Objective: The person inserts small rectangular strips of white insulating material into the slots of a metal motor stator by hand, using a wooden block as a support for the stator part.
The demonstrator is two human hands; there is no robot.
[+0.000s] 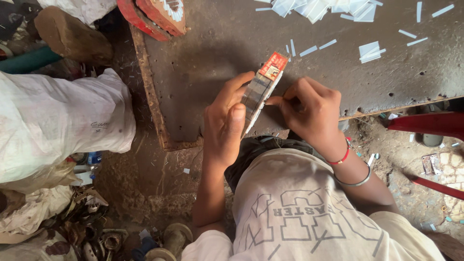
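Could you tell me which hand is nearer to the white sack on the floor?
Left. The left hand holds the card stack on the side toward the white sack; the right hand is beyond the stack, farther away.

a pale, dusty t-shirt (309,217) with large outlined grey lettering across the chest is worn, with dark shorts (256,150) seen below it. both forearms are left bare. on the right wrist, a red thread band (341,157) and a thin metal bangle (356,181) are worn.
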